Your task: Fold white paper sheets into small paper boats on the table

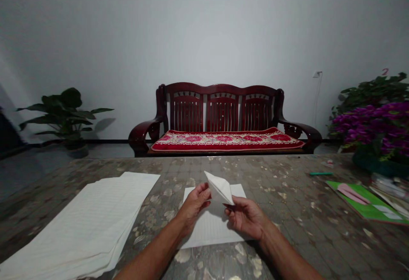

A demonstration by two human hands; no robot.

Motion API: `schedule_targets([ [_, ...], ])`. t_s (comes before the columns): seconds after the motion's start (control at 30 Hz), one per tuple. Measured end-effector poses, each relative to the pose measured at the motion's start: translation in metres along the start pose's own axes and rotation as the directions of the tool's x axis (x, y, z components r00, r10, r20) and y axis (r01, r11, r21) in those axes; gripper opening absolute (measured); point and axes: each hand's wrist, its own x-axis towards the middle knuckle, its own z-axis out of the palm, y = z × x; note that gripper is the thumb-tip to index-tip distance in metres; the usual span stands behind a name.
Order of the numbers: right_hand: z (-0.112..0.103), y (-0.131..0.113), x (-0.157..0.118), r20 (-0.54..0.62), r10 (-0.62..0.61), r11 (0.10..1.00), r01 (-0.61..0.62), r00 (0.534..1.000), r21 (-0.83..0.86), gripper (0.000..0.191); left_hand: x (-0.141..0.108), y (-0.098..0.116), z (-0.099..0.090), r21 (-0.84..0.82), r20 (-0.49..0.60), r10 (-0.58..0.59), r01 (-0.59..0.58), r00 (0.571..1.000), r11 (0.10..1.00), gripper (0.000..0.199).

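Observation:
A small piece of folded white paper (220,186), with a pointed top and slanting creases, is held up in front of me. My right hand (245,217) pinches its lower right corner between thumb and fingers. At the paper's left edge, the curled fingers of my left hand (195,203) close on it; the exact contact is partly hidden. Beneath both hands a lined white sheet (212,231) lies flat on the patterned tabletop (159,229). My forearms and hands cover parts of that sheet.
A loose stack of lined paper (83,216) lies on the left. To the right are a green pen (321,173), a green booklet (351,203) with pink scissors-like handles or paper on it, and purple flowers (377,127). Beyond the table stands a wooden bench (222,88).

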Motion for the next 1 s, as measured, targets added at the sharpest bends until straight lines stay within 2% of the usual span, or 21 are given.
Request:
schedule_targets([
  [0.07, 0.003, 0.007, 0.007, -0.012, 0.000, 1.000, 0.000, 1.000, 0.004, 0.016, 0.000, -0.006, 0.002, -0.071, 0.000, -0.017, 0.016, 1.000, 0.997, 0.061],
  [0.17, 0.005, 0.013, 0.010, -0.048, -0.063, 0.997, 0.061, 0.997, -0.041, 0.017, -0.002, -0.014, 0.002, -0.154, -0.022, -0.009, 0.005, 1.000, 0.988, 0.058],
  [0.27, 0.011, 0.014, 0.006, 0.011, -0.155, 0.972, 0.154, 0.988, -0.177, 0.028, -0.004, -0.016, 0.002, -0.220, -0.021, 0.020, -0.025, 1.000, 0.975, 0.056],
  [0.4, 0.024, 0.008, -0.002, 0.142, -0.296, 0.845, 0.328, 0.945, -0.423, 0.039, -0.005, -0.013, 0.002, -0.252, 0.021, 0.009, -0.003, 1.000, 0.968, 0.054],
  [0.5, 0.029, 0.006, -0.003, 0.166, -0.325, 0.767, 0.362, 0.931, -0.530, 0.044, -0.007, -0.014, 0.004, -0.251, 0.072, -0.007, 0.025, 0.997, 0.968, 0.050],
  [0.7, 0.036, 0.016, 0.001, 0.180, -0.263, 0.808, 0.318, 0.948, -0.496, 0.058, -0.011, -0.020, 0.007, -0.219, 0.110, -0.032, 0.056, 0.993, 0.974, 0.049],
  [1.0, 0.042, 0.020, -0.001, 0.163, -0.259, 0.843, 0.305, 0.952, -0.443, 0.055, -0.011, -0.021, 0.007, -0.225, 0.120, -0.038, 0.064, 0.992, 0.972, 0.046],
])
